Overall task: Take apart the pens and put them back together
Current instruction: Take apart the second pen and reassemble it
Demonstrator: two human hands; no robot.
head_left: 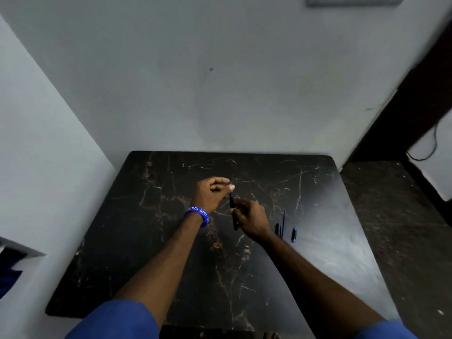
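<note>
Both hands worked above dark desk. Right hand clenched pen barrel; left hand pinched its upper end. Loose parts and cap lay beside. Best kept barrel steady, pulled straight along axis, no bending.

The only writing you can read here is the white lettering on the blue wristband around your left wrist, where "2026" and "GNC" show before the band curves away, and the rest of that print is too small and blurred to make out.
</note>
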